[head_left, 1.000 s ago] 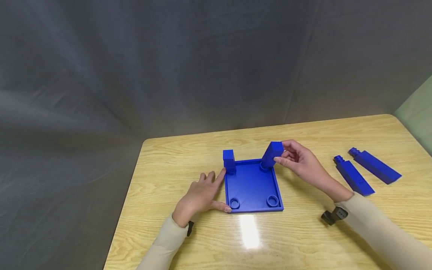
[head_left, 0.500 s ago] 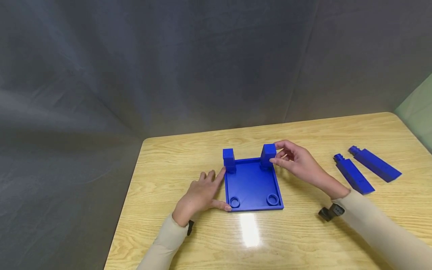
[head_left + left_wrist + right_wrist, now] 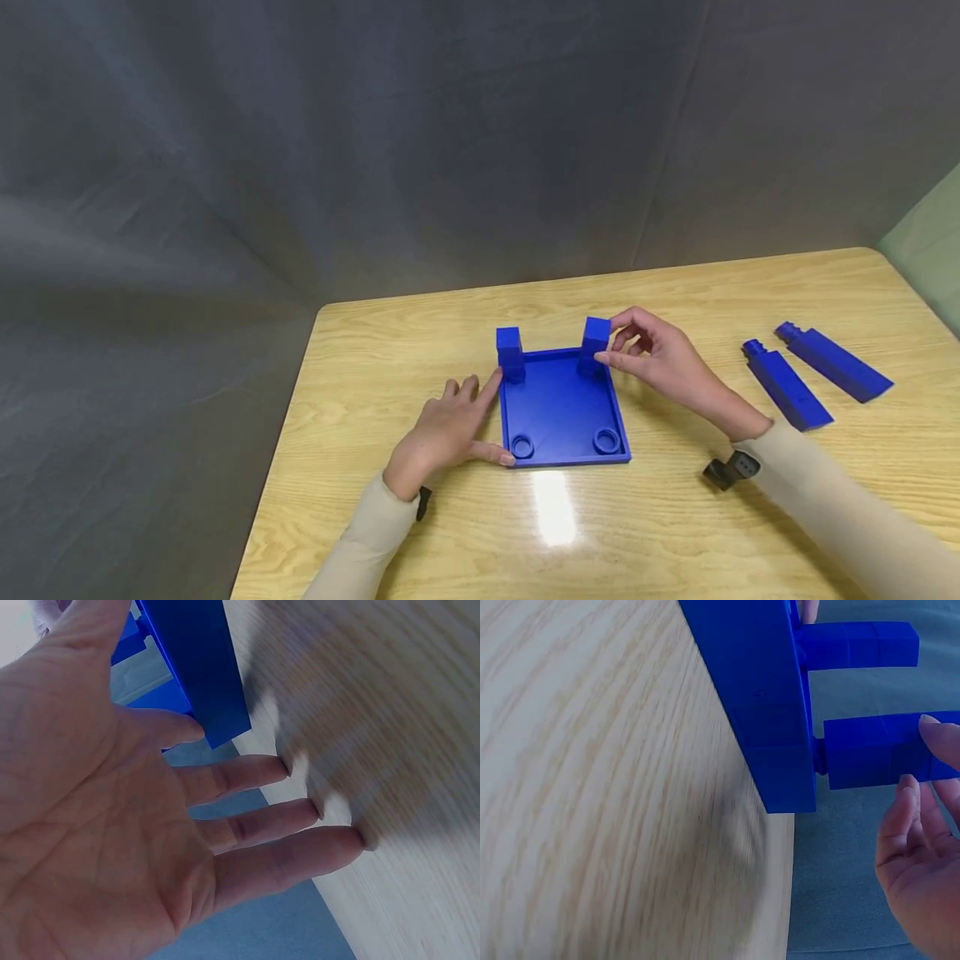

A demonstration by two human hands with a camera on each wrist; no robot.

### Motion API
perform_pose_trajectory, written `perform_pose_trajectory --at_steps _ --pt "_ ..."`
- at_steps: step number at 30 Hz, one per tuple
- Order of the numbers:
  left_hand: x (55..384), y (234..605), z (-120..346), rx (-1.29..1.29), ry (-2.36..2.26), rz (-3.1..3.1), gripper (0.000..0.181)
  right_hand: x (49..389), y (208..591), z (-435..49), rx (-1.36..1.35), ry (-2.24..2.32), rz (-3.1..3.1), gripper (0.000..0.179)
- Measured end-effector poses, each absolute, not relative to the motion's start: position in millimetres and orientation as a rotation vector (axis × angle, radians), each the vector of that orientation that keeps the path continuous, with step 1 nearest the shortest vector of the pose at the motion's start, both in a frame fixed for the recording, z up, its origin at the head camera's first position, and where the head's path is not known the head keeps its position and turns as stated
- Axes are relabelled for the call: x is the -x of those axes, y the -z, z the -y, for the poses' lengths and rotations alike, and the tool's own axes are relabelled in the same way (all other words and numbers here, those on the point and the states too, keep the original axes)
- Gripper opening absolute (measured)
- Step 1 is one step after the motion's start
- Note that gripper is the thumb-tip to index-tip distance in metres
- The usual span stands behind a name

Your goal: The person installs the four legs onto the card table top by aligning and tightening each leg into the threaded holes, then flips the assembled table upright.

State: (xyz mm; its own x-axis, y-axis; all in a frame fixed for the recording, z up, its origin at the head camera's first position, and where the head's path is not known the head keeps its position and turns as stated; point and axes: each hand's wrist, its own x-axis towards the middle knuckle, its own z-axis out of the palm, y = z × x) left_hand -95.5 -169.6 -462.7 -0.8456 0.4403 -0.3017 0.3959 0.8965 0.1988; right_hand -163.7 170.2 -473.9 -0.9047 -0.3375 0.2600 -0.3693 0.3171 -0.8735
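Two bare hands are at work on a blue square tray (image 3: 566,417), which lies around the middle of the wooden table (image 3: 390,350), well apart from the left edge. Going from that side, the left hand (image 3: 448,429) comes first, gripping nothing; its fingers are spread, thumb touching the tray's near left corner and index finger at its left side, near the far corner. At that far left corner a blue block leg (image 3: 509,354) stands upright. The tray's near left corner has a bare ring socket (image 3: 522,447), and the near right corner has another ring (image 3: 607,442).

Over the far right corner stands a second blue leg (image 3: 596,337), pinched between the thumb and fingers of the right hand (image 3: 667,360), clearly the nearer hand. The leg lies just to the left of that palm, its long axis roughly upright over the tray. It looks square-sided and smooth, and from the right wrist I can see a narrow neck where it meets the tray.

Towards the table's right edge lie two loose legs (image 3: 787,385), side by side but apart, blue too, with ridged plugs pointing towards the far edge and square ends slanting towards the near right corner.
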Motion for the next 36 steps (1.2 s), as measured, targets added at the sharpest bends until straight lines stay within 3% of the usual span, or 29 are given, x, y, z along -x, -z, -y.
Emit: perform_pose_trajectory --at_steps 15,22,36 --pt "96.3 461.3 171.8 -0.625 -0.178 -2.732 0.129 167.5 479.5 -161.7 -0.654 -1.689 2.484 0.042" --pt "95.8 462.0 167.9 -0.643 -0.167 -2.738 0.13 168.5 482.2 -164.8 -0.675 -1.668 2.471 0.027" --pt "95.4 462.6 166.4 -0.621 -0.161 -2.731 0.13 165.6 478.4 -165.4 -0.643 -1.641 2.558 0.027"
